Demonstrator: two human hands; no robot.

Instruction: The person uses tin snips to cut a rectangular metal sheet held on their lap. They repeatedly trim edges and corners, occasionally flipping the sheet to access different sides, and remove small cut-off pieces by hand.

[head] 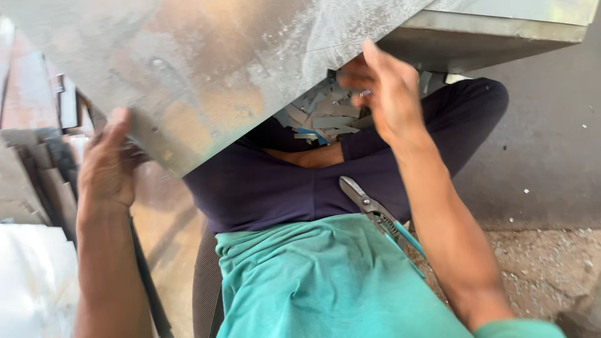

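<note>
sheet metal [206, 69], large, scuffed and dull grey, is held tilted over the lap of the seated person, filling the upper left of the view. left hand [107, 166] is clamped on its lower left edge, thumb on top, while right hand [387, 87] is curled round its right edge near a pile of metal offcuts [322, 116]. tin snips [375, 213] with teal handles are laid on the thigh, untouched, beside the right forearm.

No packages, labels, signs or screens in view — nothing of that kind anywhere.
</note>
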